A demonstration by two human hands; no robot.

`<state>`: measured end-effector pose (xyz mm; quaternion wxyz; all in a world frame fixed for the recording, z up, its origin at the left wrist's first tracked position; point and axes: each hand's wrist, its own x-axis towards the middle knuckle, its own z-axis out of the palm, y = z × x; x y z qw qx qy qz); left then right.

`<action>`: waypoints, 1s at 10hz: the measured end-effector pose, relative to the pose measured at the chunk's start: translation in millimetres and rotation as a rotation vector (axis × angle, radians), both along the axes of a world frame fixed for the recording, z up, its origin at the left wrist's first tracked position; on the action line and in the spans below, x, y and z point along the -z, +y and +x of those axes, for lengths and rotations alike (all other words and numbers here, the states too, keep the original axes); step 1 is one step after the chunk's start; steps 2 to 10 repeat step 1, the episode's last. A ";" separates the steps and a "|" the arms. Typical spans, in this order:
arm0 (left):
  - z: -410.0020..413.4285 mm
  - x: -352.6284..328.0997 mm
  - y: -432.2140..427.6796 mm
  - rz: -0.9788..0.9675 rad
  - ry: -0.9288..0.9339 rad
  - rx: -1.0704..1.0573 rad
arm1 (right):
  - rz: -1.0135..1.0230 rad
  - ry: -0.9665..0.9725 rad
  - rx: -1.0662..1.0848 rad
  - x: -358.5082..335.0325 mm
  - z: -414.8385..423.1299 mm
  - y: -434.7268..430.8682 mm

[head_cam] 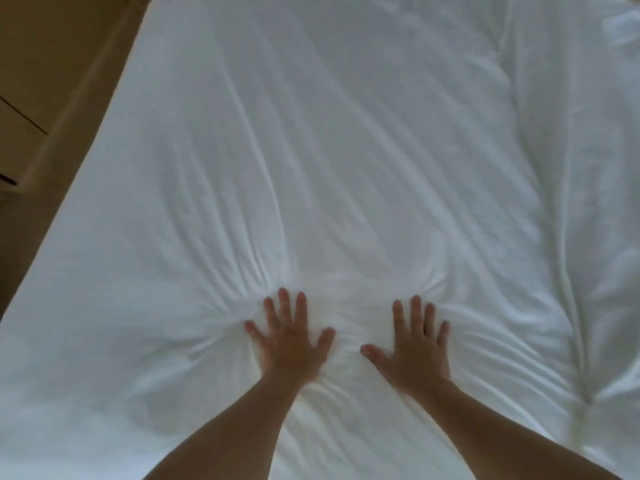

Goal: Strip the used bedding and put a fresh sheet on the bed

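Toward twelve o'clock the white sheet [311, 150] lies low and merely wrinkled, open for a flat palm to slide. From one to four o'clock a bunched bedding ridge [581, 202] rises, blocking passage. At nine to eleven the bed edge [86, 168] drops away.

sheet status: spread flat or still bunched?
Spread but not smooth. The white sheet covers the bed, with long creases across it and puckers gathered round the left hand and right hand, both pressing flat, fingers splayed.

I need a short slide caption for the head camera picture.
The left hand and right hand press flat, fingers spread, on the wrinkled white sheet.
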<state>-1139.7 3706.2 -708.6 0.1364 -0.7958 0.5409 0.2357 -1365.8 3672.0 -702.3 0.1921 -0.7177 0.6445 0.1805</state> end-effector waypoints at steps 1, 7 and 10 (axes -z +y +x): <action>33.4 -66.0 -8.1 0.115 0.317 0.076 | 0.152 -0.179 0.137 -57.5 11.1 -1.7; 33.4 -66.0 -8.1 0.115 0.317 0.076 | 0.152 -0.179 0.137 -57.5 11.1 -1.7; 33.4 -66.0 -8.1 0.115 0.317 0.076 | 0.152 -0.179 0.137 -57.5 11.1 -1.7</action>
